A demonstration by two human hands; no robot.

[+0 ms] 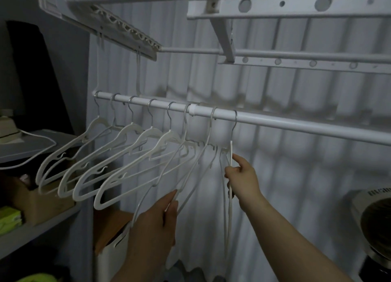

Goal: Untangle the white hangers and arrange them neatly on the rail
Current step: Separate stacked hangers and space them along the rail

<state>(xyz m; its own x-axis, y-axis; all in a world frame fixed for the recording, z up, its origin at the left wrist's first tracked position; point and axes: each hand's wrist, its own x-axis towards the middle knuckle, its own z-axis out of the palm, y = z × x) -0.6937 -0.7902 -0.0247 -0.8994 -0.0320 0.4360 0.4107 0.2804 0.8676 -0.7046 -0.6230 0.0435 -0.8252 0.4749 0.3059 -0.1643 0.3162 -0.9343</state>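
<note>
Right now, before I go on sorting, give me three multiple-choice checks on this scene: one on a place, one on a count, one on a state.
1. What does the right hand grip?
A) the rightmost hanger
B) the rail
C) nothing

2. How many hooks hang on the rail?
A) three
B) eight
C) fourteen

3. The left hand is:
A) open and idle
B) holding a hanger
C) curled, holding nothing

Answers:
1 A: its fingers pinch that hanger's edge.
2 B: eight hooks sit along the rail.
3 B: thumb and fingers close on a hanger's arm.
</note>
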